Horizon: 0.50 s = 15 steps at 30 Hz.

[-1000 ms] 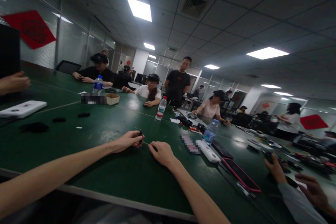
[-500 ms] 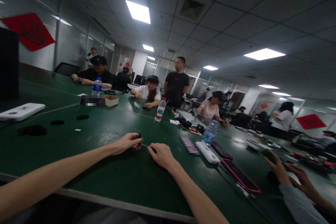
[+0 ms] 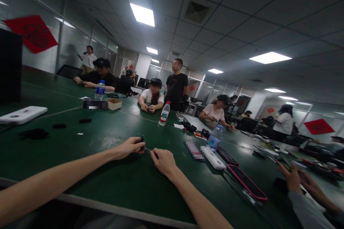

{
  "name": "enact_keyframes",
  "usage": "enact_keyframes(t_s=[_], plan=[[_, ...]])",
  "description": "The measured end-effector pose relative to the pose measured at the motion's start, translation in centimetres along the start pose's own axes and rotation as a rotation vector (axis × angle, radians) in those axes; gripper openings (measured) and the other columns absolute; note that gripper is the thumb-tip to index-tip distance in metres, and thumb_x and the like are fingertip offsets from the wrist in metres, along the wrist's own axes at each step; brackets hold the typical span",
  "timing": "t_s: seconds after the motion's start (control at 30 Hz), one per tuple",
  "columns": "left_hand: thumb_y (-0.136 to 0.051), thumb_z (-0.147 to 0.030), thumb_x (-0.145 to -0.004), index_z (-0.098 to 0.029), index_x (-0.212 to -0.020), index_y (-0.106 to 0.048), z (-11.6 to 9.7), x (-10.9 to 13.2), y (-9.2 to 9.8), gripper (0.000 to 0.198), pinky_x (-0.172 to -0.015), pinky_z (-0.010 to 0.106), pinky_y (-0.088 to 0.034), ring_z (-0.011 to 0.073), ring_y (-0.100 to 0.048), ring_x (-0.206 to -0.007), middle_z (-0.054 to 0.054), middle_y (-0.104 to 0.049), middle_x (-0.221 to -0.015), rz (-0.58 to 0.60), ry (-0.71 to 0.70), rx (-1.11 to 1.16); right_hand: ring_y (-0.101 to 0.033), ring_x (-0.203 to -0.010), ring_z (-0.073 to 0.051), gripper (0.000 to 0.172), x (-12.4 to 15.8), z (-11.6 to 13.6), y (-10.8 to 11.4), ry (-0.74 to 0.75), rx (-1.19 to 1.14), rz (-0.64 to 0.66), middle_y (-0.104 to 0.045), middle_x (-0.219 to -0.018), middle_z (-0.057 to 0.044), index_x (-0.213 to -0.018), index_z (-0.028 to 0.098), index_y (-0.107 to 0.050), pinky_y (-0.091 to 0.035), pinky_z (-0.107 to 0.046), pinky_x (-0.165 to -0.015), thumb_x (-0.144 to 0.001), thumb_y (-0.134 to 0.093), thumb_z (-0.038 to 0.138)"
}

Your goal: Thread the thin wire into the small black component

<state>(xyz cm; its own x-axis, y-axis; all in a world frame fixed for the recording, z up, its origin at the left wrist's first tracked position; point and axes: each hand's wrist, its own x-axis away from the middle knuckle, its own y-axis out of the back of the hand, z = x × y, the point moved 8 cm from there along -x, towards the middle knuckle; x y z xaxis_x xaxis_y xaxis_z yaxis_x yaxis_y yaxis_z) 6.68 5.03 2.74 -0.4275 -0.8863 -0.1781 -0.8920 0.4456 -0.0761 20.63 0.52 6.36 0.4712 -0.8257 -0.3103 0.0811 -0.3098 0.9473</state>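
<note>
A small black part (image 3: 141, 140) sits pinched in the left hand (image 3: 129, 146), whose fingers (image 3: 136, 143) are closed on it just above the green worktop (image 3: 80, 159). A thin wire (image 3: 148, 149) crosses the short gap from the part to the right hand (image 3: 164, 161). Those fingers (image 3: 158, 154) curl together at the wire's far end, but the light is dim and the wire so fine that I can't swear they grip it. Both hands are off to the left of the white power bank (image 3: 213, 158), my mark here.

A pink-cased phone (image 3: 247, 182) lies nearer me and to the right of that bank, and a water bottle (image 3: 215, 137) stands just behind it. Black scraps (image 3: 33, 134) lie well to its left, while a co-worker's hand (image 3: 291, 179) reaches in on its far right.

The likeliest trouble, I'd say, is the pinch slipping: so small a dark part would be hard to spot on dark green. A sharp tug could also kink the wire or pull it free of the part.
</note>
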Motion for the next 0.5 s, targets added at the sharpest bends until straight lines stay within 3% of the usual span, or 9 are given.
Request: enact_keyframes(t_s=[0.1, 0.3, 0.4, 0.5], plan=[[-0.071, -0.047, -0.077, -0.013, -0.089, -0.06, 0.0, 0.0, 0.0, 0.037, -0.074, 0.03, -0.048, 0.0175, -0.062, -0.079, 0.004, -0.064, -0.081, 0.005, 0.0, 0.0, -0.067, -0.081, -0.016, 0.039, -0.4, -0.4, -0.4, -0.027, -0.018, -0.019, -0.073, -0.091, -0.004, -0.092, 0.023, -0.066, -0.039, -0.022, -0.067, -0.101, -0.033, 0.043], [-0.07, -0.046, -0.077, -0.013, -0.094, -0.06, -0.1, 0.6, -1.2, 0.039, -0.077, 0.032, -0.048, 0.02, -0.064, -0.082, 0.007, -0.067, -0.089, 0.12, 0.021, -0.055, -0.066, -0.075, -0.015, 0.044, -1.1, -4.4, 1.1, -0.246, -0.102, -0.089, -0.072, -0.086, -0.004, -0.097, 0.022, -0.065, -0.039, -0.021, -0.063, -0.103, -0.026, 0.041], [-0.069, -0.047, -0.078, -0.013, -0.096, -0.06, 0.3, 0.2, -0.9, 0.039, -0.075, 0.032, -0.048, 0.0193, -0.065, -0.081, 0.007, -0.066, -0.088, 0.092, 0.031, -0.018, -0.066, -0.075, -0.014, 0.041, -0.8, -4.4, 1.2, -0.19, -0.125, -0.053, -0.072, -0.085, -0.003, -0.094, 0.023, -0.066, -0.039, -0.021, -0.063, -0.102, -0.03, 0.041], [-0.07, -0.047, -0.078, -0.013, -0.098, -0.059, 0.9, -0.2, -0.5, 0.04, -0.074, 0.031, -0.048, 0.0182, -0.064, -0.079, 0.007, -0.066, -0.088, 0.072, 0.04, 0.029, -0.066, -0.078, -0.014, 0.036, -0.6, -2.7, 0.8, -0.069, -0.089, -0.003, -0.072, -0.087, -0.002, -0.092, 0.024, -0.068, -0.039, -0.021, -0.067, -0.1, -0.037, 0.041]])
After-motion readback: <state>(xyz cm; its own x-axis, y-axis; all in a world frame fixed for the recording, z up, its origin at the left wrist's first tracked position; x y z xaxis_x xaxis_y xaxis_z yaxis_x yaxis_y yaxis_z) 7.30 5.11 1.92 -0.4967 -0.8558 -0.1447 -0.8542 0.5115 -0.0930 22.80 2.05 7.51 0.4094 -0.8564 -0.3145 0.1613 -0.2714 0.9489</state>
